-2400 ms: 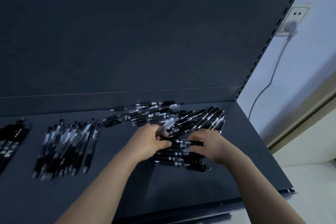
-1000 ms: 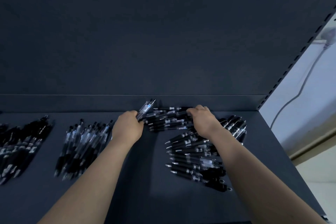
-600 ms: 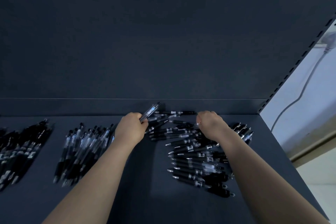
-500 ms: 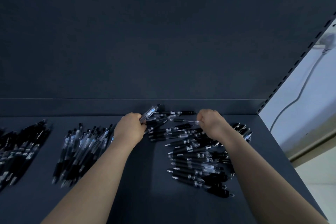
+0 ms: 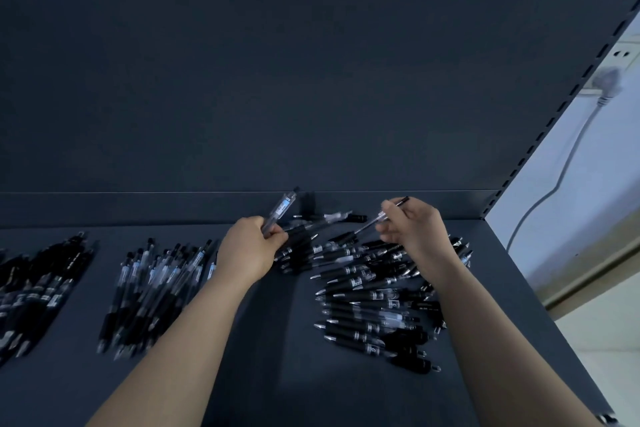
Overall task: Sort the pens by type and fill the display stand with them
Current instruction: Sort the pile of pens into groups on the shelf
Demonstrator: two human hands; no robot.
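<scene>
Two hands raised over unsorted pile (image 5: 374,284): left hand (image 5: 247,250) grips clear pen (image 5: 280,211), right hand (image 5: 414,230) pinches slim pen (image 5: 379,217).

The shelf (image 5: 277,374) under my arms was dark slate grey. The unsorted pens (image 5: 374,291) were black with silver tips and white print — the middle pile (image 5: 156,291) clear-barrelled, black-gripped.

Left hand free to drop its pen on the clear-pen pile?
Probably yes. The left hand holds a clear pen, and the clear-pen pile lies just to its left on the shelf with nothing between.
</scene>
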